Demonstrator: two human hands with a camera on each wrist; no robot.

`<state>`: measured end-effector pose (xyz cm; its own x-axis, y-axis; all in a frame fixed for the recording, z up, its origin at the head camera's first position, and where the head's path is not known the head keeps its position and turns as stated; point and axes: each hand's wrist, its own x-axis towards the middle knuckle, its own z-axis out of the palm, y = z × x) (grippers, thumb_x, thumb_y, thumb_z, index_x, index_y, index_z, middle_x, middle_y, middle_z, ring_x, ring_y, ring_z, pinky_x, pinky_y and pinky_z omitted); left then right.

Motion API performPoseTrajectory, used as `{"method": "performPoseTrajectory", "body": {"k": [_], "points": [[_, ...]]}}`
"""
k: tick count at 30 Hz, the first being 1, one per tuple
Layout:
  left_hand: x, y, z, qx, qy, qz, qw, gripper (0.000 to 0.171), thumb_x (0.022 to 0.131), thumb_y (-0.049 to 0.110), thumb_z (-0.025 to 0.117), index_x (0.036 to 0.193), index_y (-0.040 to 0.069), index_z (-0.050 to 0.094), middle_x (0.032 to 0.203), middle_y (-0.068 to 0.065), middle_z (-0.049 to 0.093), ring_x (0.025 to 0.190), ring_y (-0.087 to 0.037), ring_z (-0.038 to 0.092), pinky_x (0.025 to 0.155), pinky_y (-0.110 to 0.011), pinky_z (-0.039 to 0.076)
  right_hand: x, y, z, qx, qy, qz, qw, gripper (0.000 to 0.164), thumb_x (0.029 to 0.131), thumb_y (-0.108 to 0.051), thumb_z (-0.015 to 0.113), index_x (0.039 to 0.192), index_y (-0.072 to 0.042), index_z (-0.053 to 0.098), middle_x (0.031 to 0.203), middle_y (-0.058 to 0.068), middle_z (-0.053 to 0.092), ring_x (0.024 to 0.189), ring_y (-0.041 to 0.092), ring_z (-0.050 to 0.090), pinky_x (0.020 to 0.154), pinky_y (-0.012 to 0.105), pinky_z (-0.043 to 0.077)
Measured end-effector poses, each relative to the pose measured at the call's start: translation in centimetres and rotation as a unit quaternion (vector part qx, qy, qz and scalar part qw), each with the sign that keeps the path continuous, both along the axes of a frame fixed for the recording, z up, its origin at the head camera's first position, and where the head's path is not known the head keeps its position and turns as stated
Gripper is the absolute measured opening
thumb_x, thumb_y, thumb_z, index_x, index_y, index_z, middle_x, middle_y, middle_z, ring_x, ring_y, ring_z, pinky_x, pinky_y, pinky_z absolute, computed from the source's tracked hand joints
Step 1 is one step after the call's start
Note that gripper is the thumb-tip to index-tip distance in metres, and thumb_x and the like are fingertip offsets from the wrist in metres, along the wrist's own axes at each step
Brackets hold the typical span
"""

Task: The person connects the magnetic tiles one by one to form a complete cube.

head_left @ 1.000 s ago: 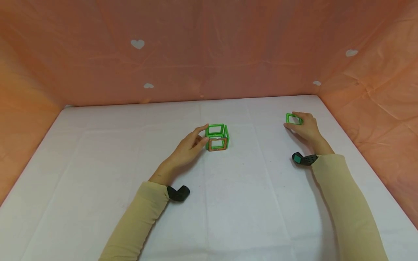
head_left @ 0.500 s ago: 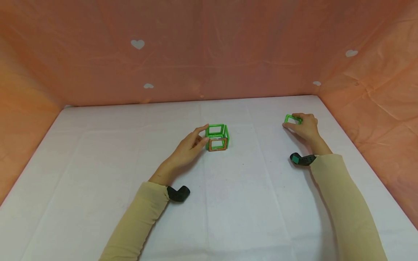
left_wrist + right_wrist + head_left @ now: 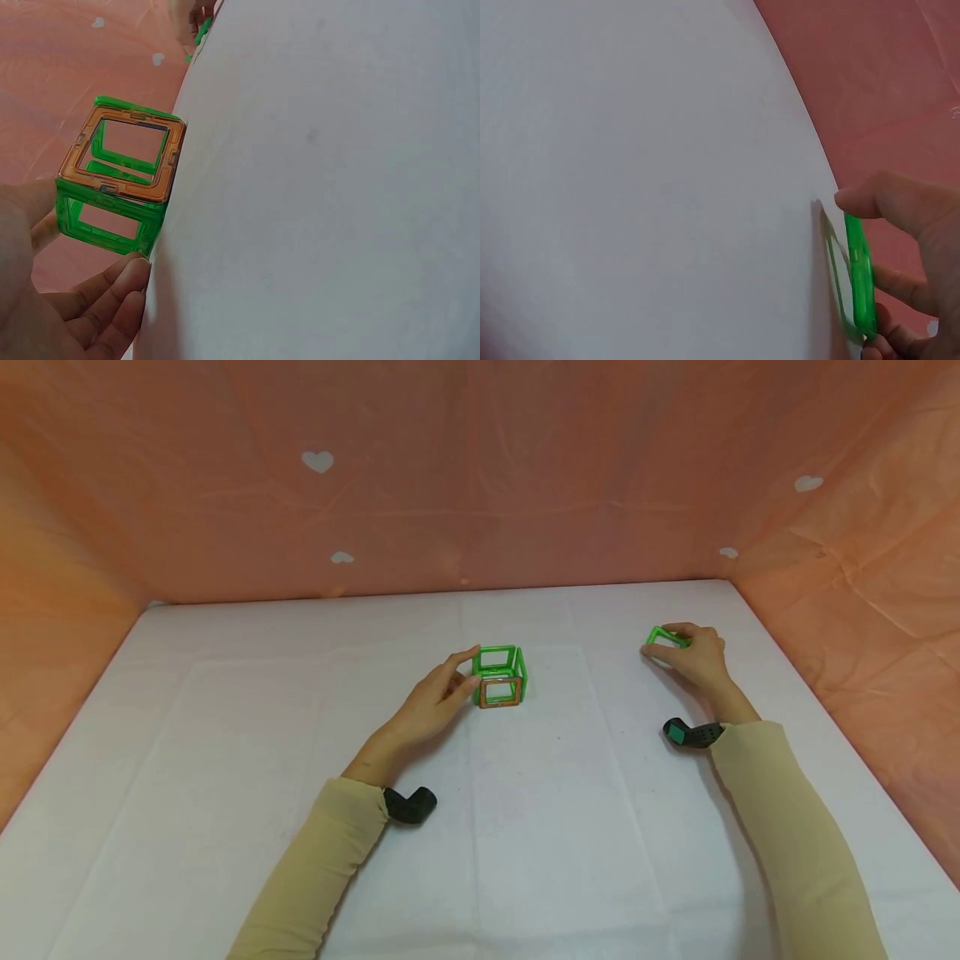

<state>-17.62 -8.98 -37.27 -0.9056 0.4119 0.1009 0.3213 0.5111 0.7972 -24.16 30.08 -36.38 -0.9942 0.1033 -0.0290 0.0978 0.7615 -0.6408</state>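
Near the middle of the table stands a small cube (image 3: pixel 495 673) built of square magnetic frame tiles, mostly green. One orange tile (image 3: pixel 112 186) forms its side facing me. My left hand (image 3: pixel 426 703) holds the cube at its left side, with index finger and thumb at that side's two edges. Far off to the right, my right hand (image 3: pixel 699 656) pinches a single green square magnetic tile (image 3: pixel 861 274) by its edges. That tile is tilted low over the cloth, apart from the cube, and the fingers partly cover it.
A white cloth (image 3: pixel 555 827) covers the table. Orange-pink sheets with pale hearts hang behind it (image 3: pixel 465 485) and along both sides. Black devices are strapped at the left wrist (image 3: pixel 409 806) and the right wrist (image 3: pixel 692 733).
My right hand has shifted slightly left and toward me with the green tile, which now leans flatter. The left hand and the cube have stayed in place.
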Motion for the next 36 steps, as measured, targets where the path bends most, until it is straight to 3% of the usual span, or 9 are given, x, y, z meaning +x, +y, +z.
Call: {"method": "performPoseTrajectory", "body": {"k": [3,12,24,36], "points": [[0.0,0.0,0.0,0.000,0.002,-0.001,1.0000,0.050,0.103,0.025,0.044,0.150,0.014,0.030,0.105,-0.016,0.062,0.091,-0.024,0.060,0.081,-0.038,0.046,0.0,-0.1,0.0,-0.009,0.000,0.001,1.000,0.067,0.087,-0.037,0.067,0.137,0.003,0.047,0.136,0.033,0.039,0.128,0.046,0.027,0.097,0.053,0.030],[0.1,0.0,0.1,-0.003,0.004,-0.001,1.0000,0.050,0.104,0.025,0.043,0.150,0.013,0.030,0.105,-0.016,0.061,0.090,-0.024,0.059,0.080,-0.038,0.045,0.4,-0.9,-0.1,-0.040,0.003,0.007,0.999,0.066,0.087,-0.039,0.067,0.137,-0.001,0.048,0.134,0.027,0.043,0.120,0.037,0.036,0.082,0.035,0.033],[0.1,0.0,0.2,-0.001,-0.005,-0.001,1.0000,0.050,0.104,0.026,0.043,0.151,0.014,0.029,0.108,-0.017,0.061,0.093,-0.025,0.059,0.082,-0.040,0.046,0.6,-2.4,-0.4,-0.057,0.038,0.048,0.996,0.061,0.084,-0.031,0.070,0.134,0.001,0.052,0.133,0.027,0.048,0.115,0.035,0.038,0.082,0.034,0.033],[0.1,0.0,0.2,-0.001,-0.011,0.001,0.9999,0.050,0.104,0.026,0.043,0.150,0.015,0.029,0.107,-0.017,0.061,0.092,-0.025,0.058,0.081,-0.037,0.045,0.7,-3.6,-0.4,-0.075,0.058,0.079,0.992,0.056,0.083,-0.023,0.073,0.129,0.003,0.056,0.127,0.026,0.053,0.118,0.035,0.040,0.089,0.038,0.034]]}}
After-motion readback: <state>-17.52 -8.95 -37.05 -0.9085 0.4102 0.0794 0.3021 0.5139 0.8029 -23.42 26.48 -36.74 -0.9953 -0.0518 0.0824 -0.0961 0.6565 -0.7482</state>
